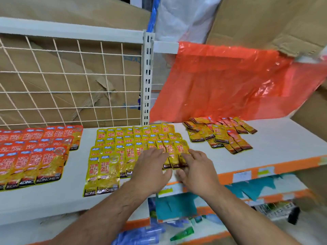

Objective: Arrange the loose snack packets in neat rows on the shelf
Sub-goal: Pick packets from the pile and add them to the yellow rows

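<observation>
Currently, the left hand (152, 167) and right hand (196, 167) rest extended fingers flat on the glossy yellow foil snack packets (123, 144) at frame centre, gripping nothing. Risk: a sideways push may skew overlapped rows or slide front packets off the white shelf (274, 138).

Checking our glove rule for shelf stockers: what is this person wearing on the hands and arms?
Nothing shows. The left hand and right hand are bare: no gloves, rings, watch or wristband. The left forearm and right forearm are uncovered too, with no sleeve in view down to the picture's edge.
</observation>
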### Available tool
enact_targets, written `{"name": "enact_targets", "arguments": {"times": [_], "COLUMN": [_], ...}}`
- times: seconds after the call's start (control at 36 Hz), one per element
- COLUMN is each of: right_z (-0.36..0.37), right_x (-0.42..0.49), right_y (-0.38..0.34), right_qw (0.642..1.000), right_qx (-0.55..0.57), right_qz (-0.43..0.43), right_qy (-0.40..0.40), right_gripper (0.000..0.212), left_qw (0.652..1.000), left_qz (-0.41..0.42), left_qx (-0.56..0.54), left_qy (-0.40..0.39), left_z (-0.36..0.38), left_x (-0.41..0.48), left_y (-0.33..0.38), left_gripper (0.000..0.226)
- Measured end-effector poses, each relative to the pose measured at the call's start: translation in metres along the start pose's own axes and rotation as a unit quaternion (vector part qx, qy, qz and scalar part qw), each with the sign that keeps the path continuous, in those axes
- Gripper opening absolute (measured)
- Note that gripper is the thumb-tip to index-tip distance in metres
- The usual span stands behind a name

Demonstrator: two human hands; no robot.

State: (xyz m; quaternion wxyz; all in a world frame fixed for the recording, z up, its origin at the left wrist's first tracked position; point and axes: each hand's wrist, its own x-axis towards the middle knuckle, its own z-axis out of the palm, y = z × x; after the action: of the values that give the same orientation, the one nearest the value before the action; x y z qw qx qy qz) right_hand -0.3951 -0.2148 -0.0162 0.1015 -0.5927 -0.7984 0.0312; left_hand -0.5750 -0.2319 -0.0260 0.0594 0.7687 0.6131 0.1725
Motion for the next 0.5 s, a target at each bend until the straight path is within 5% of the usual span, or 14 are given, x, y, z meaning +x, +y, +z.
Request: {"name": "enact_targets", "arguments": {"times": [0.5], "right_z": [-0.022], "right_x": [0.038], "right_y": [0.248], "right_qw": [0.999], "right_qx": [0.012], "right_qz": [-0.041], "right_qy": [-0.032], "right_gripper": [0.060], "left_qw": [0.999], "left_qz": [-0.041], "left_qx": [0.014], "left_qy": [0.016], "left_z": [0.108], "left_x": [0.133], "left_y": [0.185], "left_gripper": [0.060]}}
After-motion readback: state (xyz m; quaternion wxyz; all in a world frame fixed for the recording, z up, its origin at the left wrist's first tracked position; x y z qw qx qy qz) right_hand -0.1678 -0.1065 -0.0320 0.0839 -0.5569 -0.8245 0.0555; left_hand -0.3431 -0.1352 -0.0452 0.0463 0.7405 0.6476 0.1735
